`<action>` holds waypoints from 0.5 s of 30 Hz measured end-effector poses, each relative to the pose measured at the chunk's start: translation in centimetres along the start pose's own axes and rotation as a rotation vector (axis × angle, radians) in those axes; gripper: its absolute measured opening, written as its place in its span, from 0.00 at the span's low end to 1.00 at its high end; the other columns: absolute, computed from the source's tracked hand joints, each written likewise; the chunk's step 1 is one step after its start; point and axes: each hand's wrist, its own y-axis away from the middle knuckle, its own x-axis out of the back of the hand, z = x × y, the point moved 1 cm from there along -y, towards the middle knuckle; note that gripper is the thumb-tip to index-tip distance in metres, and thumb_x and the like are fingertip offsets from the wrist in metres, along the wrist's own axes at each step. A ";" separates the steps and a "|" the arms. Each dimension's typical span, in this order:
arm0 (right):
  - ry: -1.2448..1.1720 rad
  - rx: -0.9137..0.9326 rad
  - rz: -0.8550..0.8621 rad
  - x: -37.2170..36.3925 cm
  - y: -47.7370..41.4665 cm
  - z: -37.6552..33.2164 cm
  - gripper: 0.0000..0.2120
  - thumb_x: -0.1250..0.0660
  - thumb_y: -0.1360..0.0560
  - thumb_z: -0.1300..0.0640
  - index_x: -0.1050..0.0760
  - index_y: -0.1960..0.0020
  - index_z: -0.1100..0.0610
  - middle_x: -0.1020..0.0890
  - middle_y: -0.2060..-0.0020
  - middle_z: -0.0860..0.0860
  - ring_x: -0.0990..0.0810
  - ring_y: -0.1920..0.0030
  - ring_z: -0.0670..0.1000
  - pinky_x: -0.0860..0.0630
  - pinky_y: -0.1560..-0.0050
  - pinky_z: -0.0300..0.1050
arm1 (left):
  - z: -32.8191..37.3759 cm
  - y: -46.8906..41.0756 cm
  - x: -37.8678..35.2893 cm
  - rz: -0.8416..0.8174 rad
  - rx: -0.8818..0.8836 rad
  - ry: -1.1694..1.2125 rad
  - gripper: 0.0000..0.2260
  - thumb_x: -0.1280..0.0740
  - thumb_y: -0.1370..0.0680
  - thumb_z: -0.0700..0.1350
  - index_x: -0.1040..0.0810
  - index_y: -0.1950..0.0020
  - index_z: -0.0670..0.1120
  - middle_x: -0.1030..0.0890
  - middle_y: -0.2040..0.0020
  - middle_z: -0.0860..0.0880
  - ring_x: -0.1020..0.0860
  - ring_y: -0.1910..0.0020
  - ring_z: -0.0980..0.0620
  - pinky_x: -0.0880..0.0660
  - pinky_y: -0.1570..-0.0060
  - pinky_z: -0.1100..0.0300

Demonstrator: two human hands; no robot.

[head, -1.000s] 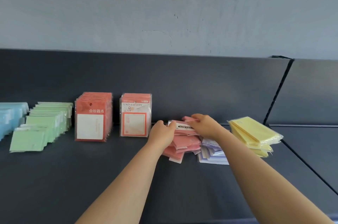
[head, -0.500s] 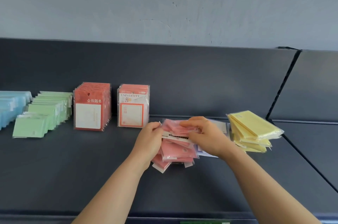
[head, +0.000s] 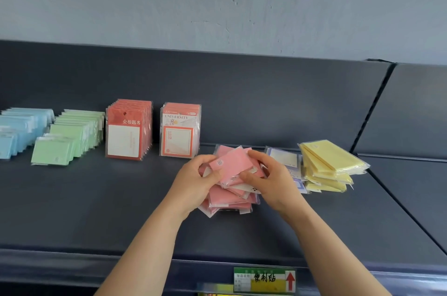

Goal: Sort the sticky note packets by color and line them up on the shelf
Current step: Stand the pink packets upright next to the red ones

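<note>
A loose bundle of pink sticky note packets sits mid-shelf, fanned and uneven. My left hand grips its left side, thumb on the top packet. My right hand holds its right side, fingers curled over the top edge. Purple packets lie just right of my right hand, partly hidden by it. A yellow stack lies further right. On the left stand rows of blue packets, green packets, red packets and orange-framed UNIVERSITY packets.
The dark shelf has a raised back panel and a front lip carrying a green and yellow price label. A divider seam separates a neighbouring shelf section on the right.
Both hands drew the pink bundle forward, away from the back panel, and a plain pink packet now lies on top where a labelled strip showed before.
</note>
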 end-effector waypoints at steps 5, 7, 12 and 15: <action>-0.027 0.052 -0.032 -0.2 0.6 0.1 0.27 0.29 0.26 0.60 0.31 0.30 0.47 0.24 0.44 0.37 0.23 0.44 0.40 0.22 0.45 0.38 | 0.5 0.4 0.2 -0.090 -0.058 -0.019 0.22 0.31 0.24 0.41 0.31 0.38 0.63 0.24 0.44 0.64 0.23 0.48 0.64 0.24 0.54 0.64; -0.017 0.073 -0.055 -0.2 0.8 0.2 0.28 0.29 0.26 0.62 0.32 0.30 0.47 0.25 0.43 0.36 0.24 0.42 0.41 0.23 0.42 0.41 | 0.8 0.5 0.4 -0.142 -0.069 -0.091 0.26 0.31 0.25 0.40 0.32 0.32 0.61 0.27 0.40 0.62 0.25 0.45 0.63 0.26 0.53 0.65; -0.051 0.078 -0.073 -0.1 0.8 0.3 0.26 0.32 0.24 0.64 0.32 0.30 0.48 0.24 0.38 0.40 0.25 0.39 0.41 0.24 0.38 0.47 | 0.8 0.3 1.2 -0.077 -0.053 -0.169 0.20 0.28 0.26 0.40 0.27 0.37 0.53 0.24 0.41 0.56 0.23 0.47 0.59 0.26 0.54 0.65; 0.031 0.063 -0.007 0.1 0.7 0.3 0.23 0.30 0.25 0.57 0.29 0.32 0.49 0.23 0.41 0.41 0.24 0.40 0.43 0.25 0.37 0.51 | 0.4 0.4 1.7 -0.044 -0.013 -0.155 0.14 0.28 0.25 0.41 0.25 0.41 0.51 0.20 0.46 0.55 0.21 0.50 0.59 0.27 0.59 0.66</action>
